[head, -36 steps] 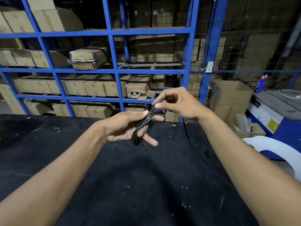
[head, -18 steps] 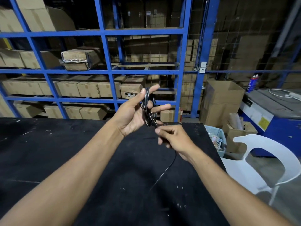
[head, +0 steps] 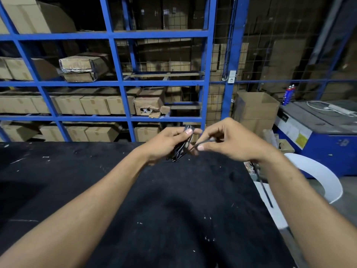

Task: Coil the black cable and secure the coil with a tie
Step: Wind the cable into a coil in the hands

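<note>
- Head view, change from half a second ago: the left hand (head: pixel 166 143) has dropped from an upright, open-fingered hold to a lower, closed grip; the right hand (head: pixel 229 141) has risen from below the coil to level with it, at its 3 o'clock.
- Glossy black cable coil (head: pixel 180 150): a flattened oval bundle, long axis running from 1 o'clock down to 7 o'clock, clasped between left thumb and fingers above the far edge of the matte black cloth-covered table (head: pixel 173 209).
- Loose cable strand (head: pixel 201 144): thin, leaves the coil toward 3 o'clock, pinched between right thumb and forefinger.
- Free cable tail (head: pixel 263 187): hangs below the right wrist toward 5 o'clock, across the smooth white plastic chair (head: pixel 316 175).
- Blue steel shelving (head: pixel 119 84): brown cardboard boxes, at 12 o'clock.
</note>
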`<state>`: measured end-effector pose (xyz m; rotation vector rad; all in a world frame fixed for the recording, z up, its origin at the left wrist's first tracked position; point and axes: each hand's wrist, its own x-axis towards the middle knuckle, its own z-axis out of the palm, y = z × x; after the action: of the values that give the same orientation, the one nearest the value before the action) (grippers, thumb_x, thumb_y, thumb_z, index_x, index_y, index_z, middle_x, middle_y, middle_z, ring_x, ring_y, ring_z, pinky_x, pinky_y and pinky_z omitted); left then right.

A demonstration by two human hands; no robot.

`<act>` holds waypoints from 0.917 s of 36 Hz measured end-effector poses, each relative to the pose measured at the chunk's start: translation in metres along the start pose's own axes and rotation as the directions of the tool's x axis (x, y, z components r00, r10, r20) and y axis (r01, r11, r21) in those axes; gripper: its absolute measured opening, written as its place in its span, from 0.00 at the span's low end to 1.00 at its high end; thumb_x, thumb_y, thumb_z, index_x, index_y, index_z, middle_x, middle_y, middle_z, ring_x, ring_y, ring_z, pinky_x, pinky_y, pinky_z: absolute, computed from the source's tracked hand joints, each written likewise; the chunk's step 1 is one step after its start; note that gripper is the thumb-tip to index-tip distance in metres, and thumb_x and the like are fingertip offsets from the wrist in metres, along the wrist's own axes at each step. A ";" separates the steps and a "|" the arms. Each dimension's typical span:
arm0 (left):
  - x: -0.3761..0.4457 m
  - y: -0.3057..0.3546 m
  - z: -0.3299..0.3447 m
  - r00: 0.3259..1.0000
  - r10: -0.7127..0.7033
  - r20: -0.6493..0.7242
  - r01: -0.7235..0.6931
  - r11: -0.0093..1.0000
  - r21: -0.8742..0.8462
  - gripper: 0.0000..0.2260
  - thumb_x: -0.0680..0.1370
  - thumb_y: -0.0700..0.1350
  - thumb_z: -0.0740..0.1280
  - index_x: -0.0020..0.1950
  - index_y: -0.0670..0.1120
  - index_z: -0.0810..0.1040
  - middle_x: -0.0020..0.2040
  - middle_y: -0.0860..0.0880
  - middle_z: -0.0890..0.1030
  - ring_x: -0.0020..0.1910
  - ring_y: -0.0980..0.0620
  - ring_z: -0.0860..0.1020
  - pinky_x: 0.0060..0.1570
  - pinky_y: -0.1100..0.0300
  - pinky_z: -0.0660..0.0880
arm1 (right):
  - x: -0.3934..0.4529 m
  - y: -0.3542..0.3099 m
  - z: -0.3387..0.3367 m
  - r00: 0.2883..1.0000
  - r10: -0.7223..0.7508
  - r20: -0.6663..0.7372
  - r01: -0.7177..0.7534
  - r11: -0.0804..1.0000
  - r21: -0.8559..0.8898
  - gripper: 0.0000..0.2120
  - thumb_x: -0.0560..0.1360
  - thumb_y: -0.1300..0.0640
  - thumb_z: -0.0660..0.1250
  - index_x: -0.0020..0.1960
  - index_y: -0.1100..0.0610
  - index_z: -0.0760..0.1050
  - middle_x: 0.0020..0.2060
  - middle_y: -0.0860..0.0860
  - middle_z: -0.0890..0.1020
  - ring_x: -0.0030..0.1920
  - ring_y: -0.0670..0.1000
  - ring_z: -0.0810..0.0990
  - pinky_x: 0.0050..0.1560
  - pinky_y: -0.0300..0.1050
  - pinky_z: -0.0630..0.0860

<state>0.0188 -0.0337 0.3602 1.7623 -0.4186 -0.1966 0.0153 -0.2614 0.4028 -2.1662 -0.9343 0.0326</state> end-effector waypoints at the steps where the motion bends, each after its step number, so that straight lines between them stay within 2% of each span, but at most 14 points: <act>1: 0.000 0.000 0.002 0.998 -0.029 0.047 0.030 0.999 -0.024 0.16 0.88 0.51 0.58 0.64 0.49 0.84 0.46 0.41 0.89 0.57 0.37 0.86 0.59 0.52 0.76 | 0.001 0.000 -0.007 1.000 -0.023 0.009 0.023 1.000 0.013 0.02 0.75 0.56 0.79 0.47 0.52 0.89 0.41 0.57 0.89 0.43 0.45 0.85 0.53 0.47 0.80; 3: -0.002 0.000 0.007 0.984 -0.096 0.153 0.110 0.990 -0.084 0.22 0.88 0.53 0.59 0.71 0.36 0.74 0.40 0.41 0.87 0.58 0.31 0.85 0.51 0.55 0.77 | 0.006 0.000 -0.018 0.997 -0.073 0.008 0.072 0.995 0.070 0.04 0.73 0.59 0.80 0.48 0.56 0.89 0.41 0.66 0.86 0.39 0.54 0.80 0.47 0.51 0.76; 6: -0.006 0.006 0.010 0.951 -0.107 0.290 0.163 0.971 -0.176 0.27 0.87 0.56 0.58 0.75 0.35 0.70 0.33 0.44 0.79 0.53 0.34 0.87 0.38 0.57 0.76 | 0.014 0.006 -0.030 0.993 -0.110 -0.044 0.116 0.977 0.176 0.09 0.70 0.58 0.81 0.49 0.59 0.88 0.41 0.64 0.86 0.40 0.55 0.80 0.47 0.52 0.77; 8: -0.007 0.011 0.010 0.925 -0.070 0.373 0.173 0.952 -0.253 0.23 0.87 0.55 0.56 0.74 0.42 0.76 0.31 0.47 0.73 0.46 0.41 0.87 0.55 0.44 0.79 | 0.018 0.015 -0.034 0.988 -0.111 -0.104 0.135 0.958 0.254 0.11 0.69 0.54 0.81 0.49 0.58 0.89 0.43 0.61 0.88 0.43 0.57 0.81 0.49 0.54 0.76; 10: -0.007 0.013 0.010 0.899 -0.032 0.437 0.212 0.905 -0.368 0.22 0.87 0.55 0.57 0.74 0.43 0.77 0.30 0.50 0.70 0.39 0.48 0.83 0.69 0.27 0.65 | 0.019 0.027 -0.033 0.986 -0.046 -0.161 0.113 0.894 0.434 0.12 0.68 0.53 0.81 0.50 0.55 0.89 0.42 0.64 0.87 0.43 0.59 0.80 0.49 0.52 0.74; 12: -0.006 0.015 0.010 0.877 0.021 0.481 0.253 0.829 -0.498 0.22 0.87 0.55 0.58 0.75 0.44 0.75 0.29 0.52 0.68 0.36 0.53 0.77 0.73 0.21 0.55 | 0.020 0.041 -0.026 0.986 0.021 -0.166 0.083 0.802 0.591 0.14 0.68 0.52 0.81 0.52 0.54 0.89 0.38 0.61 0.88 0.34 0.51 0.79 0.37 0.40 0.73; 14: -0.005 0.017 0.010 0.870 0.083 0.485 0.278 0.731 -0.623 0.22 0.87 0.55 0.57 0.76 0.45 0.73 0.29 0.53 0.64 0.33 0.55 0.74 0.74 0.20 0.51 | 0.019 0.054 -0.012 0.981 0.101 -0.163 0.044 0.709 0.704 0.17 0.68 0.53 0.81 0.55 0.56 0.89 0.48 0.64 0.89 0.31 0.45 0.76 0.34 0.35 0.67; 16: -0.004 0.021 0.011 0.880 0.135 0.455 0.268 0.651 -0.711 0.22 0.87 0.55 0.56 0.76 0.46 0.74 0.30 0.53 0.61 0.32 0.56 0.73 0.73 0.20 0.53 | 0.018 0.064 0.007 0.967 0.187 -0.171 0.014 0.635 0.772 0.17 0.69 0.54 0.79 0.57 0.56 0.88 0.52 0.62 0.89 0.35 0.44 0.79 0.39 0.38 0.67; 19: -0.002 0.022 0.011 0.914 0.161 0.371 0.218 0.576 -0.788 0.22 0.86 0.55 0.56 0.77 0.46 0.73 0.29 0.54 0.60 0.31 0.59 0.71 0.72 0.23 0.62 | 0.015 0.073 0.039 0.950 0.279 -0.141 -0.048 0.575 0.817 0.11 0.71 0.55 0.75 0.52 0.51 0.90 0.36 0.50 0.87 0.29 0.41 0.75 0.30 0.32 0.67; 21: 0.000 0.018 0.011 0.944 0.149 0.296 0.166 0.560 -0.812 0.22 0.86 0.54 0.59 0.76 0.45 0.74 0.27 0.55 0.63 0.30 0.60 0.70 0.76 0.33 0.58 | 0.010 0.076 0.060 0.946 0.311 -0.093 -0.092 0.533 0.841 0.09 0.72 0.56 0.73 0.49 0.52 0.90 0.30 0.49 0.83 0.26 0.43 0.71 0.26 0.32 0.65; 23: 0.003 0.012 0.010 0.969 0.120 0.217 0.115 0.558 -0.822 0.23 0.85 0.54 0.61 0.78 0.46 0.73 0.27 0.56 0.67 0.30 0.60 0.72 0.72 0.43 0.54 | 0.004 0.077 0.077 0.939 0.341 -0.055 -0.154 0.555 0.818 0.10 0.77 0.60 0.70 0.47 0.50 0.90 0.31 0.50 0.83 0.27 0.45 0.71 0.25 0.33 0.63; 25: 0.007 0.003 0.009 0.986 0.098 0.135 0.059 0.555 -0.830 0.24 0.85 0.55 0.60 0.79 0.47 0.73 0.28 0.55 0.69 0.31 0.59 0.73 0.76 0.37 0.58 | -0.001 0.076 0.092 0.929 0.367 -0.042 -0.206 0.610 0.765 0.17 0.83 0.64 0.65 0.45 0.49 0.89 0.31 0.52 0.83 0.25 0.45 0.70 0.25 0.35 0.62; 29: 0.014 -0.010 0.009 0.997 0.019 -0.070 -0.064 0.676 -0.735 0.20 0.87 0.57 0.57 0.74 0.51 0.78 0.30 0.54 0.70 0.33 0.57 0.75 0.70 0.23 0.65 | -0.009 0.063 0.106 0.932 0.363 -0.013 -0.275 0.728 0.627 0.09 0.85 0.59 0.64 0.57 0.51 0.83 0.29 0.50 0.82 0.23 0.43 0.68 0.26 0.34 0.64; 33: 0.017 -0.017 0.011 0.969 0.001 -0.249 -0.122 0.873 -0.473 0.20 0.88 0.56 0.54 0.71 0.50 0.80 0.29 0.53 0.72 0.43 0.49 0.87 0.52 0.45 0.80 | -0.013 0.048 0.104 0.938 0.346 0.006 -0.330 0.891 0.313 0.11 0.86 0.56 0.62 0.59 0.52 0.84 0.28 0.48 0.82 0.25 0.40 0.71 0.35 0.35 0.68</act>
<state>0.0338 -0.0466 0.3425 1.2523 -0.2205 -0.0322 0.0039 -0.2245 0.2949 -1.9971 -0.4735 0.2764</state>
